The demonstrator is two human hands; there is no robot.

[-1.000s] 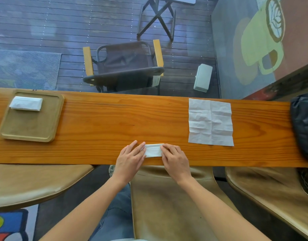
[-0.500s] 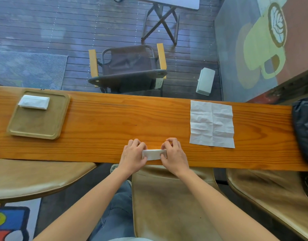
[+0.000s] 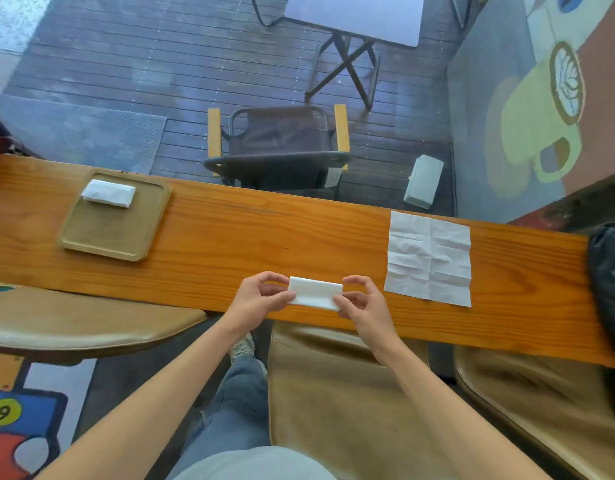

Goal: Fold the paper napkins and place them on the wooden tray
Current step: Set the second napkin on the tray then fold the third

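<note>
Napkin, folded small, sits pinched between your left hand and right hand over the desk's near edge. Loosen either grip and the folds could spring open before it reaches the tray at the far left.

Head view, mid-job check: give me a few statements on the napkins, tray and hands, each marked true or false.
1. Both hands hold the folded napkin by its ends. True: the left hand and right hand each pinch one end.
2. The wooden tray holds nothing. False: one folded napkin on the tray lies at its far edge.
3. An unfolded napkin lies flat on the wooden counter, to the right of the hands. True.
4. The unfolded napkin overlaps the tray. False: they lie far apart, on opposite sides of the hands.
5. The tray sits to the right of the hands. False: it sits to the left.
</note>
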